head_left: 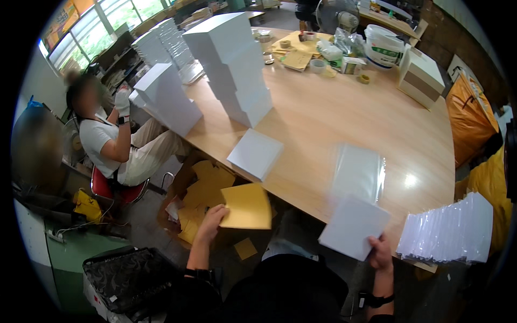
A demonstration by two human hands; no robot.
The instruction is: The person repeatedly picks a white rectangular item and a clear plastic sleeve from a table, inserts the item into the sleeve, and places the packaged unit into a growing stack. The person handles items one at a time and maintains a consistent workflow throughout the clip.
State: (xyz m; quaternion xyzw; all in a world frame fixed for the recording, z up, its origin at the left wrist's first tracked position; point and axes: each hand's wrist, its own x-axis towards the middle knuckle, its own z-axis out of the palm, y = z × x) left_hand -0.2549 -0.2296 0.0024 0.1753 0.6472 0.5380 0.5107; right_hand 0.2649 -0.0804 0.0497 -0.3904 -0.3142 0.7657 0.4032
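Note:
My left hand point(214, 216) pinches the left edge of a yellow paper sheet point(246, 206), held over a cardboard box point(168, 207) full of similar yellow sheets. My right hand point(381, 252) grips the lower right corner of a white pad of paper point(353, 226) near the table's front edge. Just beyond that pad lies a stack of clear plastic sleeves point(360, 171), partly covered by it. A short white paper stack point(256, 154) sits at the table's edge, past my left hand. To my right is a row of plastic-wrapped white pads point(446, 232).
Tall white stacks point(229, 67) stand on the table's point(318, 118) left side. At the back are a white bucket point(383, 46), tape rolls and a carton point(421, 76). A seated person point(102, 129) in white gloves is at the left. A black patterned bag point(126, 280) rests below.

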